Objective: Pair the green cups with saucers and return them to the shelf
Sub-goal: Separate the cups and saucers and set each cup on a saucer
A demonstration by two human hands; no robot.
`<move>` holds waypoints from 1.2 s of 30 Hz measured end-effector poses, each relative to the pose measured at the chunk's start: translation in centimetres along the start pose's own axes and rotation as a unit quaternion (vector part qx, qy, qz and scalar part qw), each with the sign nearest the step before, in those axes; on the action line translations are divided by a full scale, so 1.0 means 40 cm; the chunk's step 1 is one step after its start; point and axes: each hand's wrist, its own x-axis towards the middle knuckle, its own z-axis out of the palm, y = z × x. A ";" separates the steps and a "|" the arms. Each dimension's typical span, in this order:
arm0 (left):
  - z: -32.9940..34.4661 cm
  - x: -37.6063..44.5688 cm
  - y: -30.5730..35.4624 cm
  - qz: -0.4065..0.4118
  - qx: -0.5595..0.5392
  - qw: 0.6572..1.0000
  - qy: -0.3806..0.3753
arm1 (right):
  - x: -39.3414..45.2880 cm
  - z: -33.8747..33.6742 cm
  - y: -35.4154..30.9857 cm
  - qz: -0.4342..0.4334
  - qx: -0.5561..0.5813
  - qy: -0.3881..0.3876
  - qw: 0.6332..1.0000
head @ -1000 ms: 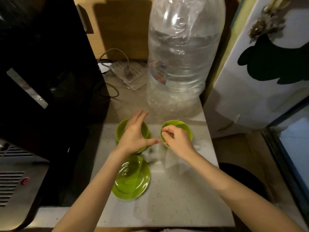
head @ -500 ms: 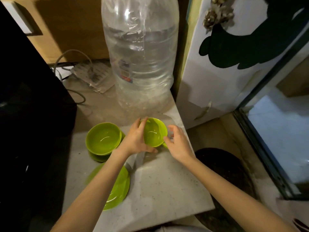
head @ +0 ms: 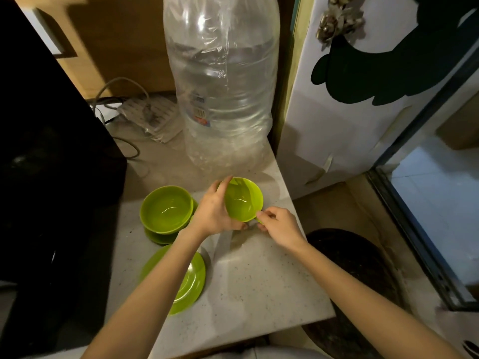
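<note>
A green cup (head: 243,200) is tilted toward me just above the countertop, held from both sides. My left hand (head: 215,211) cups its left wall and underside. My right hand (head: 278,225) pinches its handle at the lower right rim. A second green cup (head: 166,209) sits upright on a green saucer (head: 158,238) to the left. Another green saucer (head: 190,283) lies bare nearer me, partly hidden under my left forearm.
A large clear water bottle (head: 223,81) stands behind the cups. A black appliance (head: 51,156) fills the left side. Cables and a power strip (head: 147,115) lie at the back. The speckled countertop (head: 254,286) ends at the right; beyond it is a white cabinet side (head: 344,136).
My left hand left the left cup and moved onto the right cup. Both hands have lifted and tilted that cup. The camera has swung to the right.
</note>
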 end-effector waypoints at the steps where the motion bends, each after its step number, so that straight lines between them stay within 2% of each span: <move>1: -0.008 -0.006 0.002 0.000 -0.006 1.000 0.013 | -0.006 -0.003 -0.006 -0.010 0.011 0.000 1.000; 10: -0.106 -0.102 0.010 0.011 -0.028 0.990 0.140 | -0.056 0.008 -0.083 -0.096 0.070 -0.013 0.993; 20: -0.150 -0.305 -0.033 -0.051 -0.045 0.978 0.197 | -0.133 0.106 -0.105 -0.133 0.039 -0.093 0.986; 29: -0.120 -0.434 -0.095 -0.109 -0.048 0.970 0.210 | -0.179 0.184 -0.084 -0.139 0.006 -0.177 0.974; 36: -0.071 -0.466 -0.125 -0.140 -0.045 0.973 0.179 | -0.190 0.205 -0.045 -0.136 -0.044 -0.191 0.971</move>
